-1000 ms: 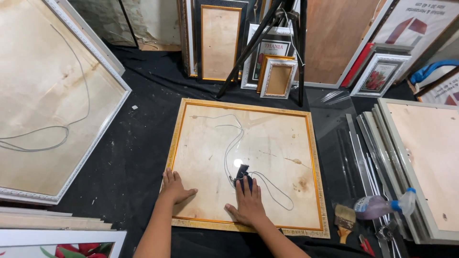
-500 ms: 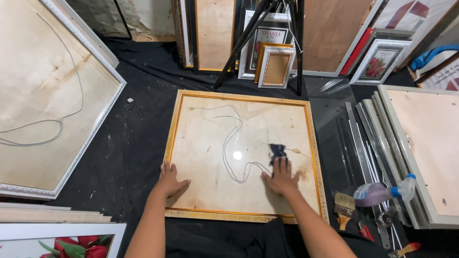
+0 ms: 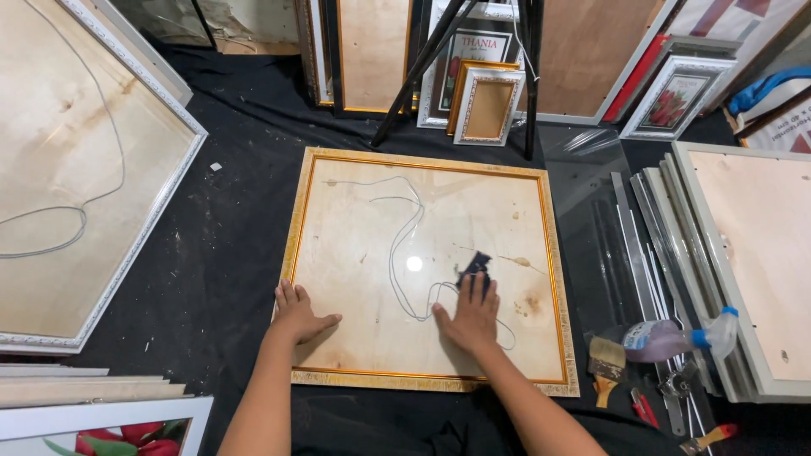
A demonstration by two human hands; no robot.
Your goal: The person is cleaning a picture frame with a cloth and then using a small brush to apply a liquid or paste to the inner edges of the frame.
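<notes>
The left hand (image 3: pixel 297 314) lies flat, fingers spread and holding nothing, on the lower left edge of the gold picture frame (image 3: pixel 297 236), bracing it on the black floor cloth (image 3: pixel 228 253). To its right, the right hand (image 3: pixel 470 317) presses open-palmed on a dark cloth (image 3: pixel 476 265) under its fingertips, on the glass (image 3: pixel 372 245) over the backing board. A thin wire (image 3: pixel 397 253) loops just left of that hand. Judged from this, hard pressure could crack the pane, or the cloth could snag the wire.
</notes>
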